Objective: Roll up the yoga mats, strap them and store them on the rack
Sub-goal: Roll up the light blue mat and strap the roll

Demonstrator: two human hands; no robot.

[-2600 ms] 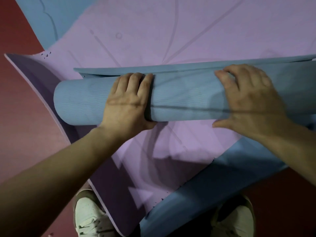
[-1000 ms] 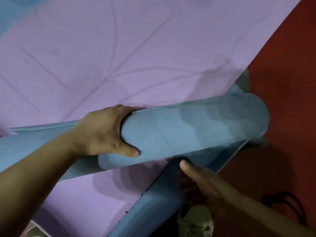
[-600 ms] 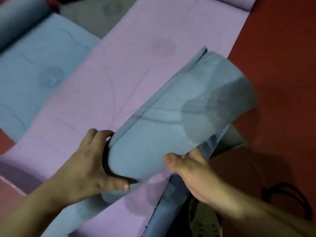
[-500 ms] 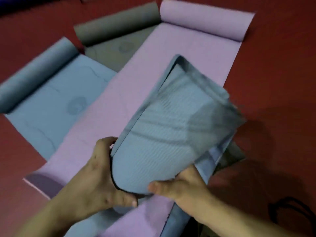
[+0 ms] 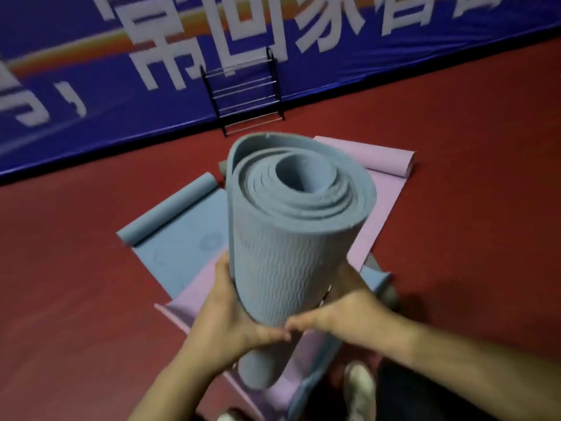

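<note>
A rolled blue yoga mat (image 5: 285,250) stands nearly upright in front of me, its spiral end facing up. My left hand (image 5: 230,317) grips its left side and my right hand (image 5: 349,311) grips its right side, thumbs almost meeting at the front. No strap is visible on the roll. A black wire rack (image 5: 243,95) stands on the floor against the blue banner, beyond the mats.
A purple mat (image 5: 379,189) lies unrolled on the red floor (image 5: 76,268) under the roll, its far end curled. A second blue mat (image 5: 179,235), partly rolled, lies to the left. A grey mat edge (image 5: 376,265) shows at right. My white shoe (image 5: 361,390) is below.
The roll went from lying on the purple mat to being lifted and tipped upright. My right hand came under it and took hold. My view rose toward the rack and banner.
</note>
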